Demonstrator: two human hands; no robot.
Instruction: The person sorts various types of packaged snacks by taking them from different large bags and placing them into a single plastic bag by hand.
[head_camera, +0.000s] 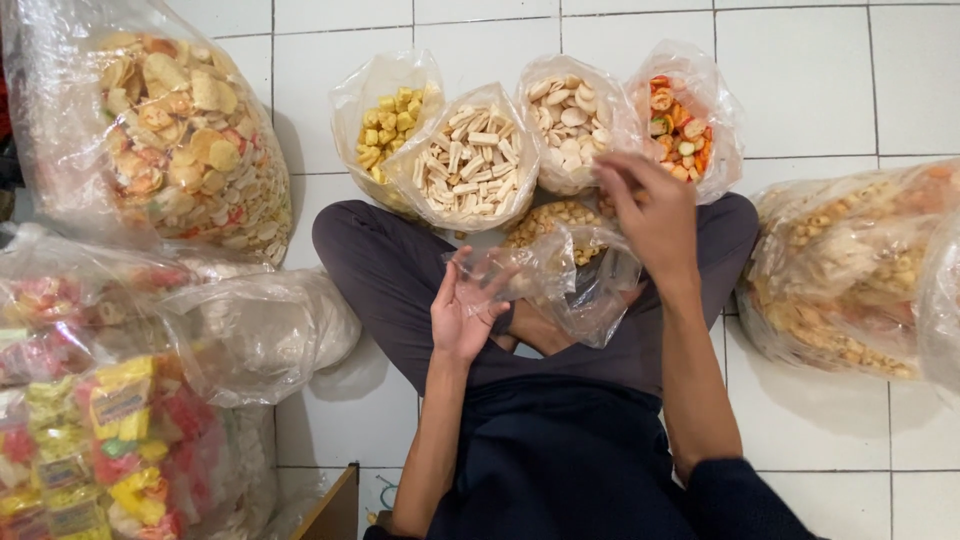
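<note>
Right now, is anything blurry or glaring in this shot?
Head view: the right hand is motion-blurred; the left hand is sharper, holding a clear plastic bag. Glare streaks the big cracker bag. Soft shadows lie on the white tile floor.

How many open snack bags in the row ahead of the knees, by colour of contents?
Yellow cubes bag: 1
Pale sticks bag: 1
White rounds bag: 1
Orange-red mixed bag: 1
Total: 4
Left hand holds a separate small clear bag; right hand is above it.
</note>
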